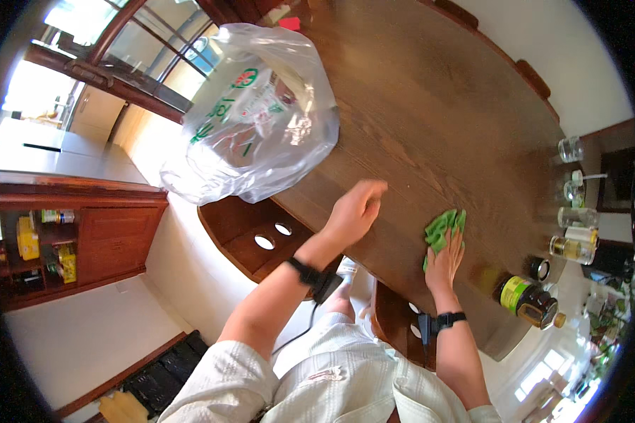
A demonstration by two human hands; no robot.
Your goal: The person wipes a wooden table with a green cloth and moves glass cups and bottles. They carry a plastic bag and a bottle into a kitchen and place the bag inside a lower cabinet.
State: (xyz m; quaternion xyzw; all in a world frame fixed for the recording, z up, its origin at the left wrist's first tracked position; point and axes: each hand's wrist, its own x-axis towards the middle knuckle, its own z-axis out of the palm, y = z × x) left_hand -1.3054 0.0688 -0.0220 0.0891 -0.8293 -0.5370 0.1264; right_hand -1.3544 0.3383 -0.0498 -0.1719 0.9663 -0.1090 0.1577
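One view: head cam, left fisheye of a side-by-side pair. Looks steeply down past the wearer's shirt (331, 377) onto the tabletop (409, 106). Left hand (353, 215) and right hand (444, 266) near the lens, about mid-frame. Wide coverage, room edges bending at the rim.

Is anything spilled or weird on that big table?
I see no spill or damage. The bag seems to poke out past the edge of the table, so it looks slightly out of place.

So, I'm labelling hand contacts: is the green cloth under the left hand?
No, the green cloth is under the right hand, on the brown table.
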